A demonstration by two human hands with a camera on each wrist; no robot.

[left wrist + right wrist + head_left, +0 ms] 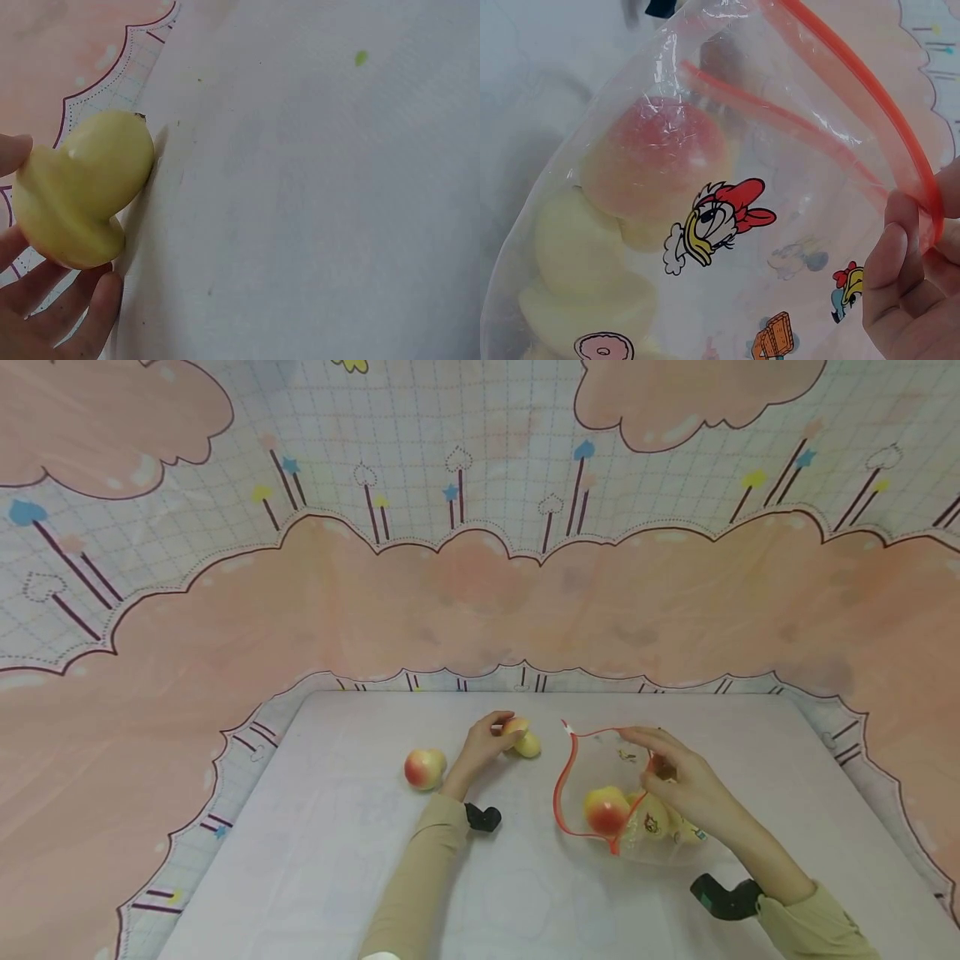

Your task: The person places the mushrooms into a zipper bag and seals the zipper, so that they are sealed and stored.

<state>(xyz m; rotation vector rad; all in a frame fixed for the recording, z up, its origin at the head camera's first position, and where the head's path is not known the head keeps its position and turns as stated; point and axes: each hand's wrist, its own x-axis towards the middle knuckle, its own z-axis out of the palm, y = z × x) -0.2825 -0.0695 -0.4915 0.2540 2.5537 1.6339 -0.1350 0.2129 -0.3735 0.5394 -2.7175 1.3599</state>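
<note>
My left hand (486, 745) grips a lumpy yellow fruit with a red blush (112, 161), at the back middle of the table. In the left wrist view the thumb lies on one side of the fruit and the fingers curl under the other. With thumb and fingers, my right hand (693, 783) pinches the red zip edge of a clear zip bag (600, 752) printed with cartoon ducks. The bag's mouth gapes toward the left. Several yellow-and-red fruits (660, 161) lie inside it, partly veiled by the film.
Another yellow-and-red fruit (424, 769) lies on the white table (322, 843), left of my left forearm. Black wrist mounts (726, 897) stick out from both wrists. Behind the table hangs a cloth (465, 610) patterned with clouds.
</note>
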